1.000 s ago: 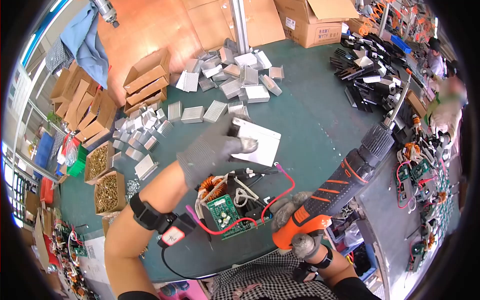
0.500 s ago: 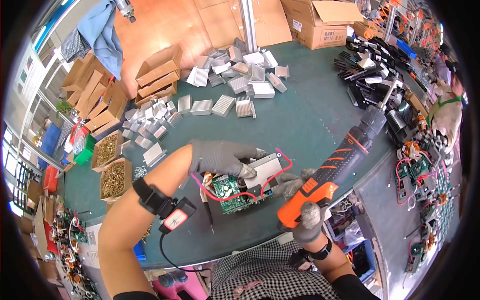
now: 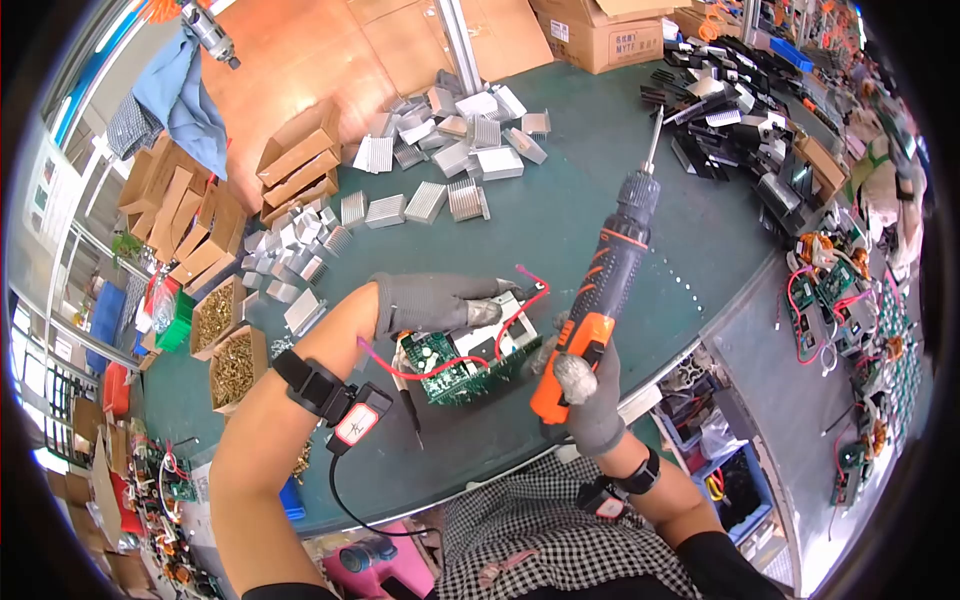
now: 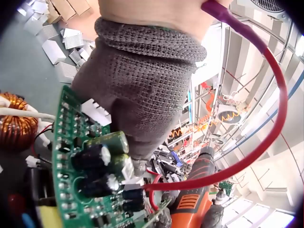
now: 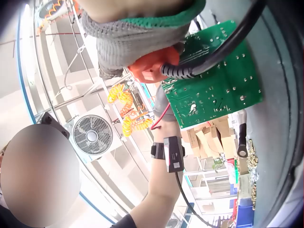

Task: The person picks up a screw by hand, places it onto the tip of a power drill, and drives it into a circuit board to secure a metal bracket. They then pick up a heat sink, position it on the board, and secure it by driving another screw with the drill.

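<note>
My gloved left hand [image 3: 430, 303] grips a silver heat sink [image 3: 482, 340], its thumb on the flat face and its other fingers behind. The plate sits against a green circuit board [image 3: 462, 386] that stands tilted above the table. A red cable [image 3: 402, 375] loops from the board past the plate. My gloved right hand [image 3: 597, 405] holds an orange and black power screwdriver [image 3: 600, 290], its long bit pointing up and away. Some right fingers are right at the board's end. In the right wrist view the board's soldered underside [image 5: 218, 95] shows beside the screwdriver's black cord [image 5: 213, 59].
Finned heat sinks [image 3: 425, 202] lie across the far table, with black parts [image 3: 715, 110] piled at the far right. Boxes of brass screws [image 3: 235, 368] stand left. More wired boards [image 3: 830, 275] line the right. A hanging tool [image 3: 210, 35] is at upper left.
My left hand has lowered the heat sink onto the circuit board, which now tilts up. The power screwdriver has swung leftward and more upright, and my right hand has come closer to the board.
</note>
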Action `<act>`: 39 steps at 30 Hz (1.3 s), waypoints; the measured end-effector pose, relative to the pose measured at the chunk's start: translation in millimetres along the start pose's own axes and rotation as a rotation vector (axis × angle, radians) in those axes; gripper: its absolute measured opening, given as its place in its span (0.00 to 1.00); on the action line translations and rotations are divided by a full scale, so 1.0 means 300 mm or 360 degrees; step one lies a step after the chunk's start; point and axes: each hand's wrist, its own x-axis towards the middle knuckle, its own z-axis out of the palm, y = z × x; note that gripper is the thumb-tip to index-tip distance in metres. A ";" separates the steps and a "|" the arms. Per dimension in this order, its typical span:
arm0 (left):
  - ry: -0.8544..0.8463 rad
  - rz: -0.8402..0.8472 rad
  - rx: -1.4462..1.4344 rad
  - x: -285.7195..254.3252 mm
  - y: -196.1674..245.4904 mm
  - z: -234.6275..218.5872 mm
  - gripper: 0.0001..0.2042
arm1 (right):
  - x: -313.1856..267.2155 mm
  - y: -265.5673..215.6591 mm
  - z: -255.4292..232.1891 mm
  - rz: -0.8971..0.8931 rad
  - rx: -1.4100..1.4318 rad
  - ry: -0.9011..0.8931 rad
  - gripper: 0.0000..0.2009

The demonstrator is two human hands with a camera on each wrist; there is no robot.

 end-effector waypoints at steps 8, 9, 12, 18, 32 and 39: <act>-0.0177 -0.0032 0.0045 0.001 0.134 -0.011 0.42 | 0.023 -0.018 0.033 -0.0008 -0.0194 0.0024 0.24; -0.0134 -0.0118 0.0063 0.010 0.134 -0.006 0.43 | 0.029 -0.019 0.037 -0.0015 -0.0113 0.0024 0.24; -0.0054 -0.0451 -0.0084 0.009 0.173 0.009 0.37 | 0.070 -0.021 0.033 0.0027 -0.0190 -0.0019 0.28; 0.0156 -0.0459 -0.0010 -0.021 0.057 0.027 0.42 | 0.020 -0.191 -0.041 0.0419 -0.0494 -0.0147 0.31; 0.0045 -0.0625 -0.0532 0.023 0.086 0.064 0.45 | -0.377 -0.330 -0.393 0.0997 -0.1232 -0.0544 0.35; 0.0157 -0.0636 -0.0608 0.023 0.086 0.085 0.44 | -0.383 -0.264 -0.410 0.1124 -0.1065 -0.0688 0.35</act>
